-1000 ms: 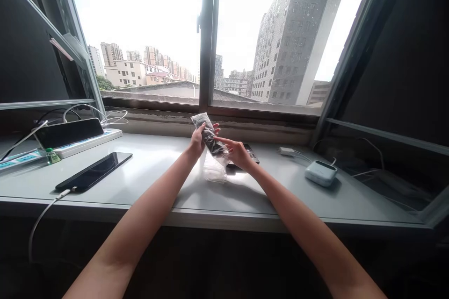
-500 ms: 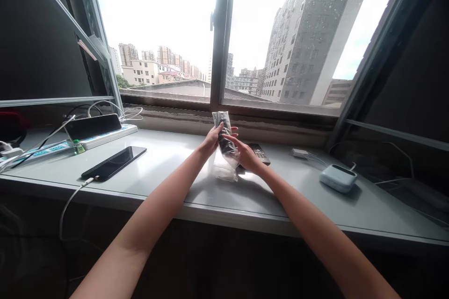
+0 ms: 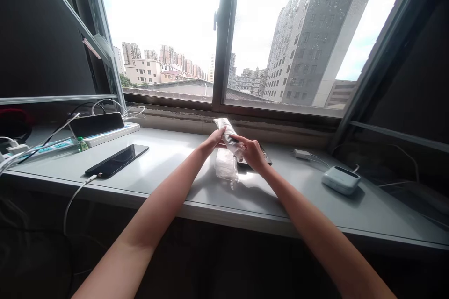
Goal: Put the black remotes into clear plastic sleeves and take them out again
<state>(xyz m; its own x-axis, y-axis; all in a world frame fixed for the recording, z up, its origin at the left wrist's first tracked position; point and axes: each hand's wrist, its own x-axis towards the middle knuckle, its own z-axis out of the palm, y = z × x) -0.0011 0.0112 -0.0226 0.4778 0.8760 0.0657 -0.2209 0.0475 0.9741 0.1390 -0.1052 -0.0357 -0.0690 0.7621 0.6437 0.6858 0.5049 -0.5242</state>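
A dark, long object in a clear plastic bag (image 3: 228, 131) is held up over the desk between my two hands. My left hand (image 3: 214, 140) grips its left side, thumb on top. My right hand (image 3: 253, 153) is closed round its lower right end, index finger laid along the wrapping. Glare on the plastic hides what kind of object is inside. Below the hands, crumpled clear plastic (image 3: 226, 167) rests on the desk; I cannot tell whether it is joined to the bag. Behind my right hand lies a dark device with keys (image 3: 265, 155), mostly covered.
On the left lie a black phone (image 3: 117, 161) with a white cable, a power strip (image 3: 115, 134), another phone (image 3: 96, 125) leaning upright and a small green bottle (image 3: 82, 144). To the right are a pale blue box-shaped device (image 3: 341, 179) and a white plug (image 3: 302, 153). A window stands behind the desk (image 3: 168, 149).
The bagged object has tipped from nearly upright to a flatter slant, and bright glare now covers it. My right hand has closed further round its lower end. The view has shifted slightly.
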